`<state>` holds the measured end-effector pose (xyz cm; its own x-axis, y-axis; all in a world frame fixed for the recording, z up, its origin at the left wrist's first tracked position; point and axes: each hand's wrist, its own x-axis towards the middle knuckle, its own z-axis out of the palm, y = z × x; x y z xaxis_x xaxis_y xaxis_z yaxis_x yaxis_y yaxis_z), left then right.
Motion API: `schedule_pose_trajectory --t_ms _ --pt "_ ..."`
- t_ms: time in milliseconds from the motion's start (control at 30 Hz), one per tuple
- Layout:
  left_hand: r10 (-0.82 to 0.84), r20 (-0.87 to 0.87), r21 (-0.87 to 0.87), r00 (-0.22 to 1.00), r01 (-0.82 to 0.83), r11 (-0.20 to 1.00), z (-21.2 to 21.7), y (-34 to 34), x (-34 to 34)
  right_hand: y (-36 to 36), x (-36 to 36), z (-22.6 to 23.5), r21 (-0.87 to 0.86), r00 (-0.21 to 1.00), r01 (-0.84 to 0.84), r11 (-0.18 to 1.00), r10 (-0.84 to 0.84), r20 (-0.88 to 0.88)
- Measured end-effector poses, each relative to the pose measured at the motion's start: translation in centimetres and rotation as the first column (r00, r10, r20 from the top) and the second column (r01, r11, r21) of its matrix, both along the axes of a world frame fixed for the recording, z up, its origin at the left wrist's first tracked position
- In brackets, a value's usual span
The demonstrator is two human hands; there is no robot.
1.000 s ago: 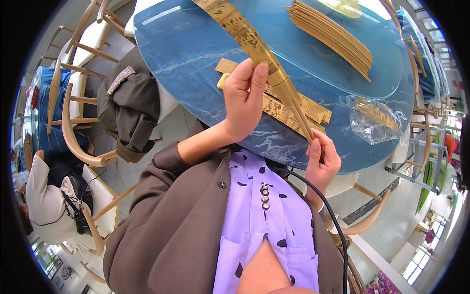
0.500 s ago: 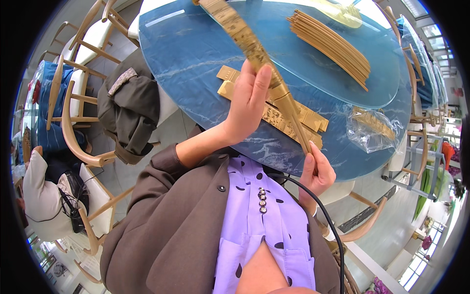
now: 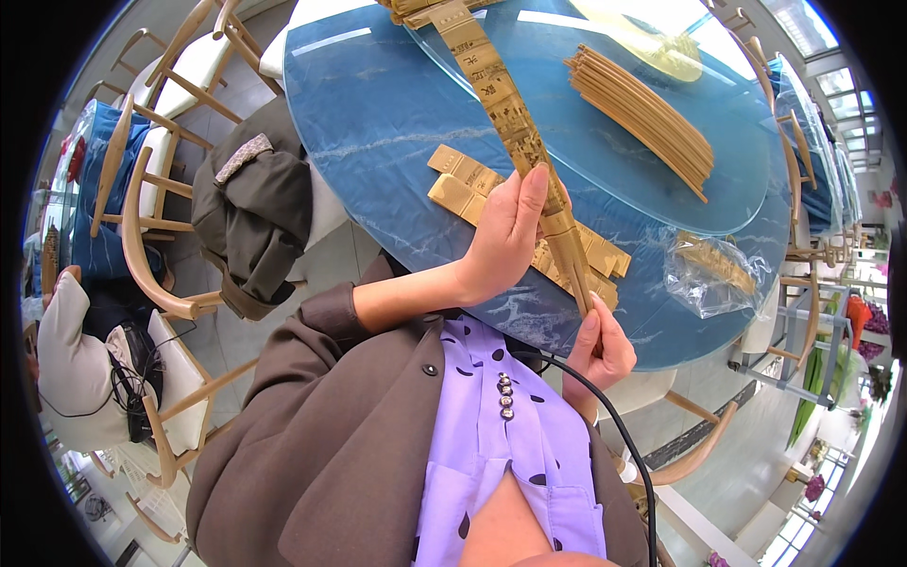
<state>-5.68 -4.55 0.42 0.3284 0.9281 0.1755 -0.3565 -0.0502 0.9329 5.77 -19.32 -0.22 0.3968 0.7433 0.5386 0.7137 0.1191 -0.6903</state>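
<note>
The left hand (image 3: 505,236) is wrapped around the middle of a long bamboo strip (image 3: 501,113), with its fingers curled over the strip and the fingertips pointing up. The right hand (image 3: 597,350) is lower down and close to the body, and it pinches the near end of the same strip between thumb and fingers. So both hands grip this 1 strip, which runs from the right hand, up through the left hand, and far away across the round blue table (image 3: 378,123). The strip is tilted and held up above the table top. Just under the left hand lie some short flat bamboo pieces (image 3: 463,184), side by side on the table. To the right of both hands sits a clear plastic bag (image 3: 723,274) with more bamboo bits in it. Far past the left hand, on a glass turning plate (image 3: 605,180), rests a bundle of thin bamboo sticks (image 3: 642,118). Left of the left hand, a dark coat (image 3: 255,213) hangs over a wooden chair (image 3: 137,236).
</note>
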Motion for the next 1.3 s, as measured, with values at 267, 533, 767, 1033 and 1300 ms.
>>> schedule_pose_trajectory --t_ms 267,533,767,1033,1300 --pt "0.045 0.056 -0.022 0.997 -0.044 0.999 0.5 1.6 -0.4 0.2 -0.5 0.3 -0.076 0.989 0.010 0.997 -0.021 -0.148" --pt "0.157 -0.014 0.006 0.988 -0.157 0.988 2.4 5.2 -2.3 -1.2 0.4 -0.6 -0.235 0.935 -0.181 0.955 0.093 -0.343" --pt "0.147 -0.042 0.077 0.988 -0.144 0.987 2.3 5.7 -2.2 -0.8 0.3 -0.3 -0.213 0.971 -0.215 0.953 0.184 -0.154" --pt "0.189 -0.065 0.119 0.980 -0.181 0.976 1.4 5.6 -1.6 -0.3 -0.2 -0.4 -0.199 0.981 -0.185 0.962 0.167 -0.101" --pt "0.093 -0.021 0.140 0.995 -0.090 0.986 0.0 3.7 -0.3 -0.1 -0.9 -1.3 -0.182 0.848 -0.236 0.954 0.111 -0.519"
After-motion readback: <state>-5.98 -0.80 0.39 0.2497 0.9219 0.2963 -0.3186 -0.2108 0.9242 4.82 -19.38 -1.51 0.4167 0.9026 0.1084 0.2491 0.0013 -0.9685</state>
